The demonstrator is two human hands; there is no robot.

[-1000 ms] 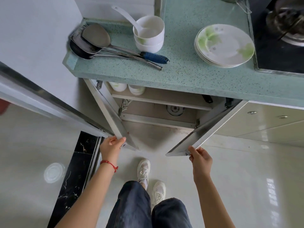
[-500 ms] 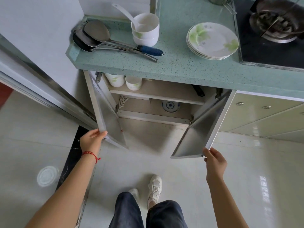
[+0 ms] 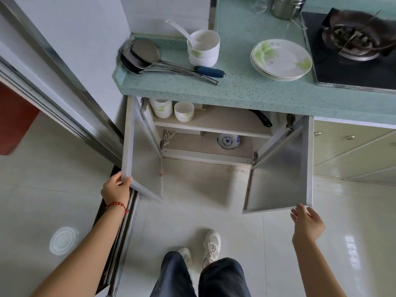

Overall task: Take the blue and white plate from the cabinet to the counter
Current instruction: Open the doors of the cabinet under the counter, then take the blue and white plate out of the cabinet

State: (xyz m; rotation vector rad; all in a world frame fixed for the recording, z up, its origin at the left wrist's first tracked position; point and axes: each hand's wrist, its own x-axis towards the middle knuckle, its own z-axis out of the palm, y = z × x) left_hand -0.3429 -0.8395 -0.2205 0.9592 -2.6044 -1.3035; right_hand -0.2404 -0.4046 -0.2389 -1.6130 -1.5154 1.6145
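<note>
The counter (image 3: 246, 86) is speckled teal-green. At its 1 o'clock end, the stacked plates (image 3: 281, 58) are white with pale green leaf motifs and small purple flowers. The bowls (image 3: 204, 48) at 11 o'clock are white with a green print. One utensil handle (image 3: 211, 71) is dark blue. Inside the cabinet, the blue and white plate (image 3: 227, 141) carries a blue floral pattern on white. The wrist bracelet (image 3: 116, 205) is red.

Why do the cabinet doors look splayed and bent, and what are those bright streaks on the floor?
Head view: the wide-angle lens bows straight edges, so the left door and right door flare outward. The streaks on the floor tiles are glare from light reflecting off the glossy surface. The blue and white plate sits in shadow under the shelf; the stove burner looks smeared.
</note>
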